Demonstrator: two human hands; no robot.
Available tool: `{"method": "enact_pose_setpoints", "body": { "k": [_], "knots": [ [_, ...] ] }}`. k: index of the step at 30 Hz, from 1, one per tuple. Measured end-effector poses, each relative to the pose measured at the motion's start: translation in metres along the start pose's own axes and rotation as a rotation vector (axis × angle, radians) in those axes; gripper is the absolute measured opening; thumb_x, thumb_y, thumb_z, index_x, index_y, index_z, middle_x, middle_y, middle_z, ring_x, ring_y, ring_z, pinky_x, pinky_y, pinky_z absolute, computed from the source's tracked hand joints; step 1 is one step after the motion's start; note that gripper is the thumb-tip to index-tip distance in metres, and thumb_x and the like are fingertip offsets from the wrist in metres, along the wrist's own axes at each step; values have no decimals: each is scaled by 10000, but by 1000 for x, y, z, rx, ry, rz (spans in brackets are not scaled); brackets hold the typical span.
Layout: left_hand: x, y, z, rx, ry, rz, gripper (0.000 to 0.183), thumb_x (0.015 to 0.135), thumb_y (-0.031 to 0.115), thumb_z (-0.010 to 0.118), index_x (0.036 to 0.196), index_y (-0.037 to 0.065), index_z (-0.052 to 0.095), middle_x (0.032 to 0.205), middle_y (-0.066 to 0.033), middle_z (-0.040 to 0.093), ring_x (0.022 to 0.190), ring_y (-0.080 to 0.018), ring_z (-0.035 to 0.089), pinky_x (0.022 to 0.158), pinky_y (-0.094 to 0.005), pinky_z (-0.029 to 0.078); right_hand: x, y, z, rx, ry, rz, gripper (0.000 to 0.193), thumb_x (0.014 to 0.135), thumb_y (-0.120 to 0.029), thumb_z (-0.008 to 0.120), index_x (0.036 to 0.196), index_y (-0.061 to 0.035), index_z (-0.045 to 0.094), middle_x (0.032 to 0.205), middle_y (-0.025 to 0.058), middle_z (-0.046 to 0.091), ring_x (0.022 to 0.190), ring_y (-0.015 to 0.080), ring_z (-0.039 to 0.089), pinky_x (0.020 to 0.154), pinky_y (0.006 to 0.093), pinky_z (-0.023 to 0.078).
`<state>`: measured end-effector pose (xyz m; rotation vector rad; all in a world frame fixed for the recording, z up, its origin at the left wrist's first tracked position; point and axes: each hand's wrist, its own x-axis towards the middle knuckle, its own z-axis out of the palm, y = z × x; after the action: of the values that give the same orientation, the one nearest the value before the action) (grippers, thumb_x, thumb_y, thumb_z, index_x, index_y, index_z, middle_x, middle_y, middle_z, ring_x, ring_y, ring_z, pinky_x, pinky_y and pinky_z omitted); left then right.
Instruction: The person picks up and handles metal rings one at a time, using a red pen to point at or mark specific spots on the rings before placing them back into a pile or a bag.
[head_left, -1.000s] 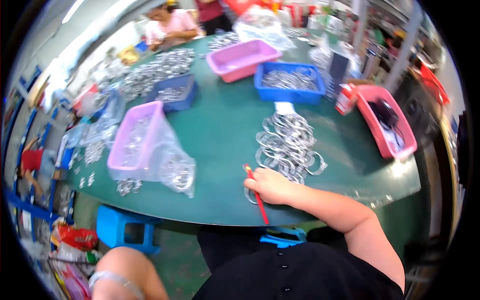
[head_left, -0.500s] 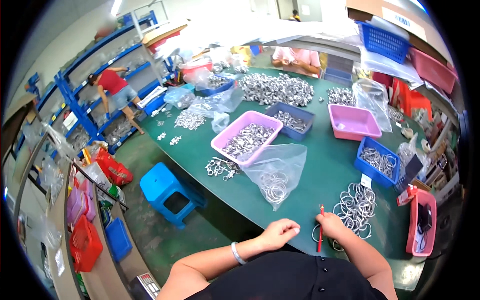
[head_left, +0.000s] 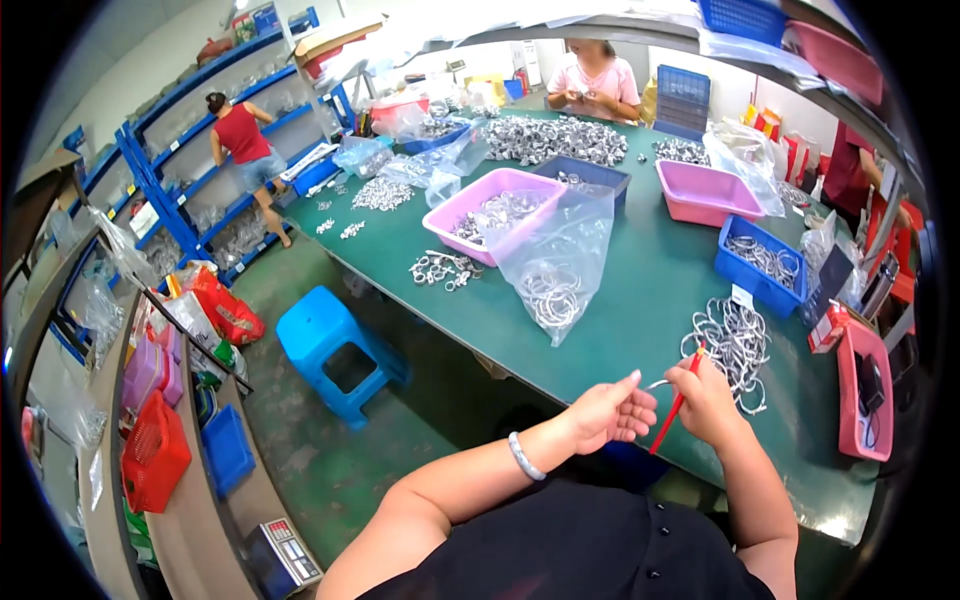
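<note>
Over the table's near edge, my right hand (head_left: 706, 398) grips a slim red pen-like tool (head_left: 672, 420), slanted, with its yellowish end upward. A thin silver metal ring (head_left: 657, 384) pokes out from the same fingers, mostly hidden by them. My left hand (head_left: 610, 414) is beside it, palm turned inward and fingers loosely stretched out; its thumb is close to the ring, and I cannot tell whether they touch. Beyond my right hand lies a heap of silver metal rings (head_left: 742, 345). A clear plastic bag (head_left: 565, 265) with more rings lies further left, partly over a pink tub (head_left: 438, 218) of metal parts.
On the green table (head_left: 640, 285) stand a blue basket (head_left: 728, 270) of rings, a pink tray (head_left: 712, 205) and a grey-blue tub (head_left: 618, 180). A pink box (head_left: 852, 420) sits right. A blue stool (head_left: 325, 325) stands left. One person (head_left: 592, 85) sits opposite; another (head_left: 245, 140) stands at shelves.
My view has shifted. My right hand has lifted the red tool and tilted it, with a ring held too. My left hand has opened and come closer to the right.
</note>
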<state>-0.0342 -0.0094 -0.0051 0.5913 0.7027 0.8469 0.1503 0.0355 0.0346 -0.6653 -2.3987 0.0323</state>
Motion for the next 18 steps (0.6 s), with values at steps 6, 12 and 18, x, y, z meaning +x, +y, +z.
{"method": "enact_pose_setpoints", "body": {
  "k": [6, 12, 18],
  "knots": [
    [-4, -4, 13, -45, -5, -80, 366, 879, 391, 449, 867, 49, 577, 722, -28, 599, 608, -109, 561, 528, -212, 437, -20, -32, -31, -134, 7, -317, 227, 579, -68, 577, 802, -52, 540, 754, 67, 482, 642, 210, 495, 521, 310, 414],
    [13, -17, 15, -67, -107, -135, 194, 857, 237, 521, 878, 54, 582, 699, -5, 580, 593, -91, 547, 514, -200, 417, -34, -35, -44, -86, 65, -425, 226, 576, -90, 577, 799, -64, 545, 757, 50, 470, 677, 197, 505, 583, 311, 436],
    [27, 3, 44, -39, 83, 250, 127, 814, 150, 585, 868, 37, 563, 758, -65, 593, 658, -162, 586, 588, -263, 475, -52, 7, -39, 72, 372, 32, 253, 600, 71, 580, 832, -21, 541, 840, 110, 539, 798, 289, 528, 705, 368, 439]
  ]
}}
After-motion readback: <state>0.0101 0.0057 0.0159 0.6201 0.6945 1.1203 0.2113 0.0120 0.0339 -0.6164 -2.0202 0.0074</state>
